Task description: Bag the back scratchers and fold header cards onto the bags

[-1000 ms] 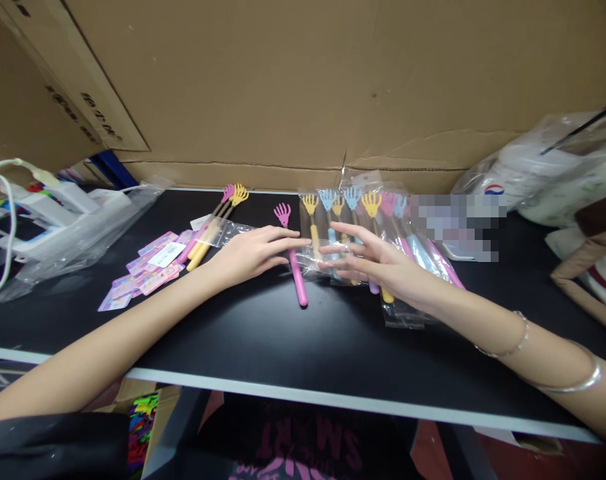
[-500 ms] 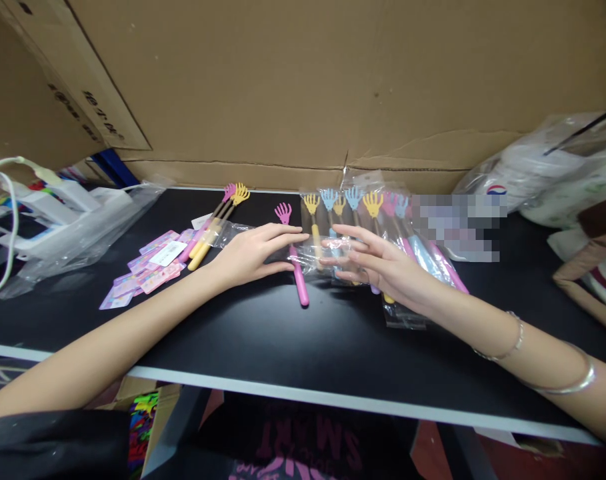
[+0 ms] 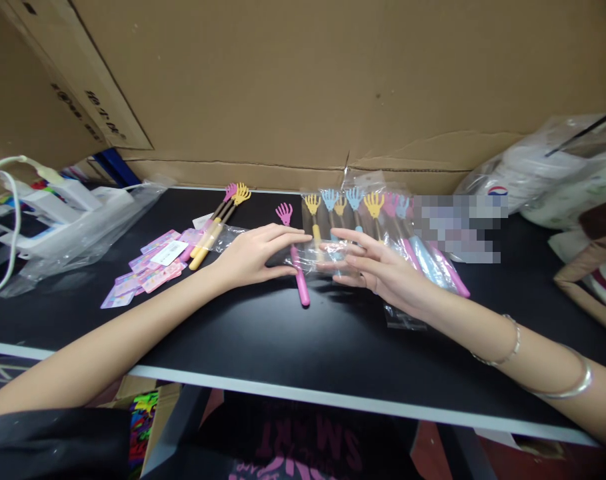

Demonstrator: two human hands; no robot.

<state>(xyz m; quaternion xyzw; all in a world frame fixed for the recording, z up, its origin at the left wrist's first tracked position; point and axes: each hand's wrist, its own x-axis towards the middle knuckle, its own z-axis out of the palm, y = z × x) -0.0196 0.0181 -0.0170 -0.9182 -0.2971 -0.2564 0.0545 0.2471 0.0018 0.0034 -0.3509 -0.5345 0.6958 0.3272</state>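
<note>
My left hand (image 3: 260, 257) lies with its fingers stretched out and thumb apart over a pink back scratcher (image 3: 303, 290) and a clear plastic sleeve (image 3: 221, 239). Facing it, my right hand (image 3: 380, 270) has its fingers spread over the sleeve's other end, close to a yellow back scratcher (image 3: 313, 205) and a blue back scratcher (image 3: 331, 200). Further right lie several more back scratchers, among them a pink one (image 3: 450, 270), some in clear bags. A yellow back scratcher (image 3: 203, 247) rests left of my left hand beside a pink one.
Printed cards (image 3: 153, 263) are scattered at the left on the black table (image 3: 293, 347). Beyond them stands a white device (image 3: 65, 213) with a cable and plastic wrapping. A cardboard wall (image 3: 283, 87) closes off the back. Bagged white items (image 3: 533, 167) sit at the right.
My right hand has shifted slightly left, towards my left hand. My left fingertips have slid a little to the right. The back scratchers lie about where they were.
</note>
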